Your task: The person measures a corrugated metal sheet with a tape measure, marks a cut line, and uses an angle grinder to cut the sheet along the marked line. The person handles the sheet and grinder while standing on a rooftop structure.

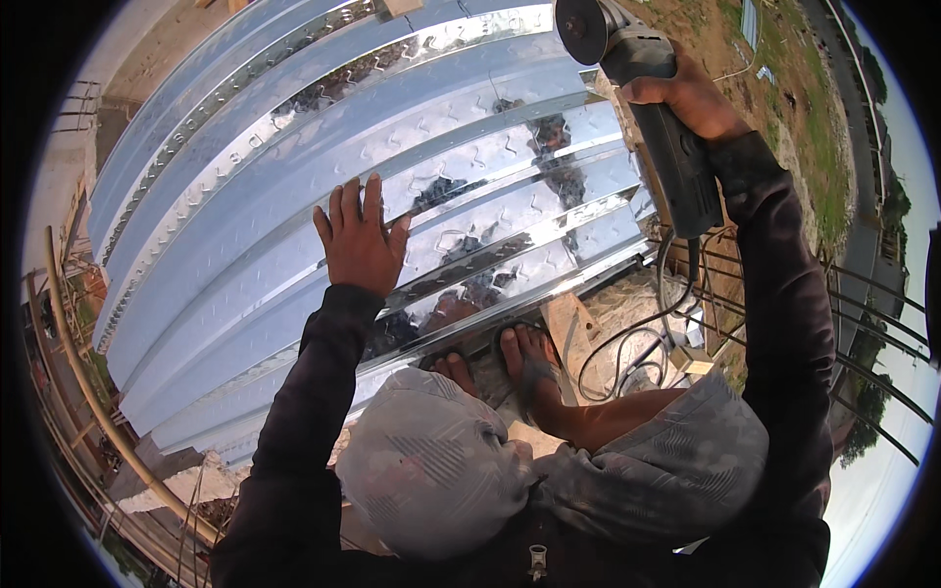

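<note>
Shiny ribbed metal decking sheets (441,181) lie stacked in front of me, their raised ribs running from lower left to upper right. My left hand (363,240) rests palm down on the decking with its fingers spread. At the upper right, my right hand (691,98) is wrapped round an angle grinder (676,162). The grinder's dark round disc (583,29) hangs over the far right corner of the sheets. I cannot tell whether the disc is turning. From the lower end of the grinder a black cord (655,316) runs down in loops.
My feet in sandals (534,367) stand at the near edge of the decking, beside a wooden board (569,328). Steel rebar rods (872,304) stick out at the right. A long pole (88,392) slants along the left side. Grass and bare soil (804,127) lie beyond, far below.
</note>
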Action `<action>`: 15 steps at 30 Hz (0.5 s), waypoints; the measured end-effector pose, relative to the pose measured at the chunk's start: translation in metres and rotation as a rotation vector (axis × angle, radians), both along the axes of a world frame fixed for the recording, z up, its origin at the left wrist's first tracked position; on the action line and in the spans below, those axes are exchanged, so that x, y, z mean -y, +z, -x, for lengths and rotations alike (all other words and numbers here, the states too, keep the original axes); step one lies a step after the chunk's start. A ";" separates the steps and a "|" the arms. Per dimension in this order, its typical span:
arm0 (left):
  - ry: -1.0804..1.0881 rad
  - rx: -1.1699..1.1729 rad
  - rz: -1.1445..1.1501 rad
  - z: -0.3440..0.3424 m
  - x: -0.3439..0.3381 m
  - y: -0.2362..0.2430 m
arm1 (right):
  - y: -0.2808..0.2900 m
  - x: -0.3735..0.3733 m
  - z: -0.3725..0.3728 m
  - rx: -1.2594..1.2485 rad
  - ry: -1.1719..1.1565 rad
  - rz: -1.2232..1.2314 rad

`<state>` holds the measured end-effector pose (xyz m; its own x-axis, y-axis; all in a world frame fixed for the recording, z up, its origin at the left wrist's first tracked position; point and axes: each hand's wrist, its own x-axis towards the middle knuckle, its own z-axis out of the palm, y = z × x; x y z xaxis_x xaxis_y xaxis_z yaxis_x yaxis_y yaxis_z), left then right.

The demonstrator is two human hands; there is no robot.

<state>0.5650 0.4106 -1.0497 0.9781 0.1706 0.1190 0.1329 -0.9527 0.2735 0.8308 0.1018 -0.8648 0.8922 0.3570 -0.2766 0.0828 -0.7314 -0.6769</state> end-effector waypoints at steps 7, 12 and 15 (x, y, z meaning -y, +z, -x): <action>0.072 -0.016 0.043 0.008 0.005 0.002 | 0.006 0.022 0.003 -0.136 0.000 -0.126; 0.110 -0.067 0.057 0.014 0.002 0.007 | 0.031 0.017 0.027 -0.259 -0.008 -0.099; 0.115 -0.057 0.072 0.012 0.001 0.005 | 0.046 0.015 0.035 -0.219 -0.016 -0.174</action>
<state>0.5527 0.4094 -1.0444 0.9566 0.2876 0.0472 0.2570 -0.9087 0.3291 0.7958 0.0865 -0.8193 0.8239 0.4022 -0.3993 -0.0899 -0.6028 -0.7928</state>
